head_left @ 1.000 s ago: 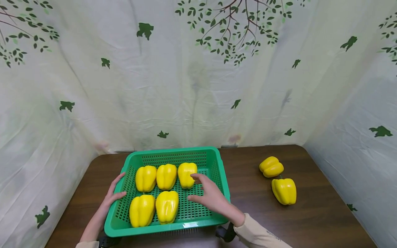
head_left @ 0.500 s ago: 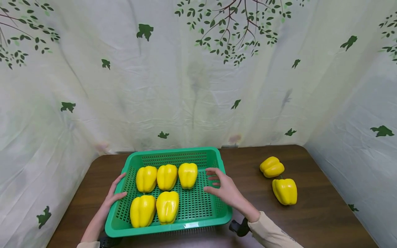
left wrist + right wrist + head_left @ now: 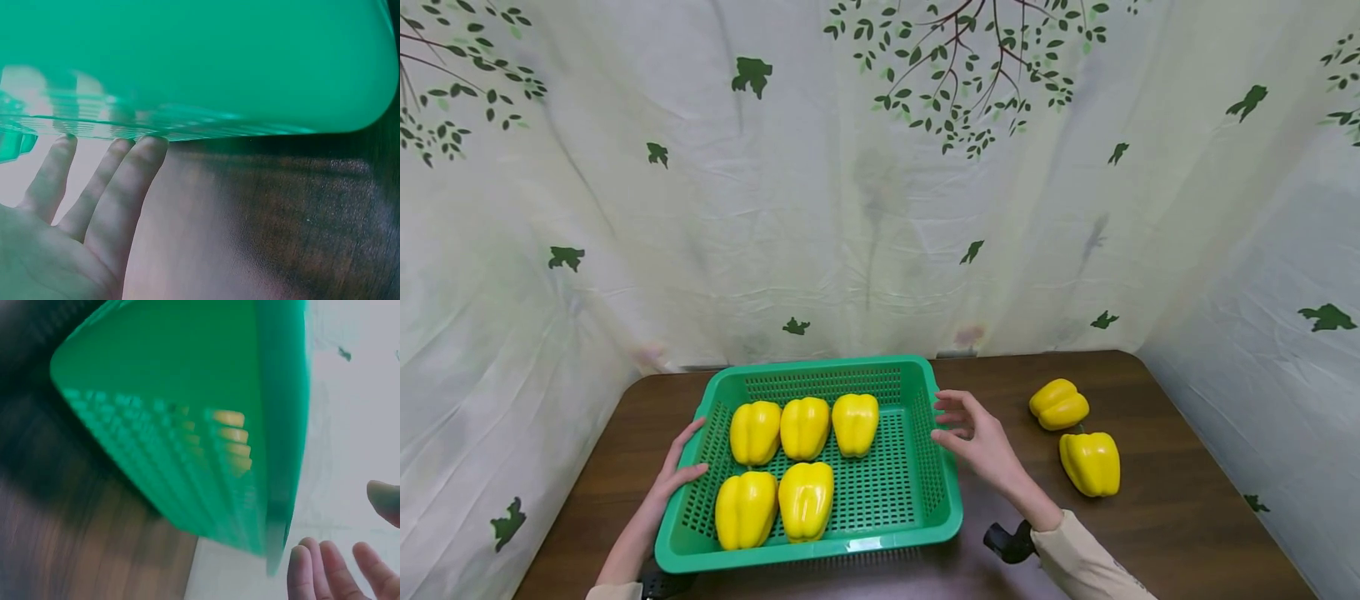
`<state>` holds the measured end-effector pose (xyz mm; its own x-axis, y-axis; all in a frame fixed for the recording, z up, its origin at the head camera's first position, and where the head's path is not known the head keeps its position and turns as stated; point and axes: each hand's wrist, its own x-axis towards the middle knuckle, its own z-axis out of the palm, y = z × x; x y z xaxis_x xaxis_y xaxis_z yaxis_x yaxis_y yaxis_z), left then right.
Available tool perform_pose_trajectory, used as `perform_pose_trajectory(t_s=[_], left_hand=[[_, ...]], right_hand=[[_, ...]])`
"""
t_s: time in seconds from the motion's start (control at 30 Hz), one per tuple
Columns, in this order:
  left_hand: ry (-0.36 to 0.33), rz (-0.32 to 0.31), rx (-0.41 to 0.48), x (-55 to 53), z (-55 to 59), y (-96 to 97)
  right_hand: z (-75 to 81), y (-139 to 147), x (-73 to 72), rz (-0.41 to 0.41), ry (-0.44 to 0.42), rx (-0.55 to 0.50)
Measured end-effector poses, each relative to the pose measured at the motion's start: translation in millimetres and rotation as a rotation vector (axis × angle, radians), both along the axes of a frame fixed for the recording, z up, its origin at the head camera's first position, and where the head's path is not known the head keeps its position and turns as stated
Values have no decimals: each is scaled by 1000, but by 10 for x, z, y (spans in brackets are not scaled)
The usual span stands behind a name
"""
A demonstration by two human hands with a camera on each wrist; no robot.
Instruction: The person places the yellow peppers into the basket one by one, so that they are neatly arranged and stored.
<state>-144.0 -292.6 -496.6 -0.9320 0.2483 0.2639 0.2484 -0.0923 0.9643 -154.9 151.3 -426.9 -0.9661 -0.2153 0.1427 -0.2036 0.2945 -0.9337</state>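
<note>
A green plastic basket (image 3: pixel 910 537) with perforated walls holds several yellow bell peppers (image 3: pixel 855 425), three across the back and two in front. At its left end my left hand (image 3: pixel 664 477) rests against the side, thumb at the rim. The left wrist view shows straight fingers (image 3: pixel 122 187) touching the basket's outer wall. My right hand (image 3: pixel 981 437) is at the basket's right rim, fingers loosely bent and nothing in them. In the right wrist view its fingertips (image 3: pixel 334 562) are spread beside the rim.
Two more yellow peppers, one farther back (image 3: pixel 1058 404) and one nearer (image 3: pixel 1090 464), lie on the brown wooden table (image 3: pixel 1180 517) to the right of the basket. A pale curtain (image 3: pixel 880 208) with leaf prints stands behind the table and along both sides.
My right hand has moved right, from over the basket's inside near the back-right pepper to its right rim. The left hand, basket and peppers have stayed in place.
</note>
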Motion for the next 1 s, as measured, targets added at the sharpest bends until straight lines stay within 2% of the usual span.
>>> perform_pose_trajectory(t_s=[0.13, 0.37, 0.5, 0.63, 0.83, 1.0], left_hand=[[-7, -5, 4, 5, -4, -4], [24, -11, 9, -9, -11, -4], [31, -9, 1, -14, -16, -7], [27, 0, -10, -11, -16, -8], [9, -1, -3, 7, -9, -8], [5, -12, 6, 9, -8, -8]], right_hand=[[-23, 143, -28, -32, 24, -3], [-128, 367, -74, -17, 109, -53], [-172, 458, -89, -32, 113, -52], [-152, 525, -95, -80, 94, -26], [4, 605, -47, -148, 78, -1], [-117, 787, -123, -220, 92, 70]])
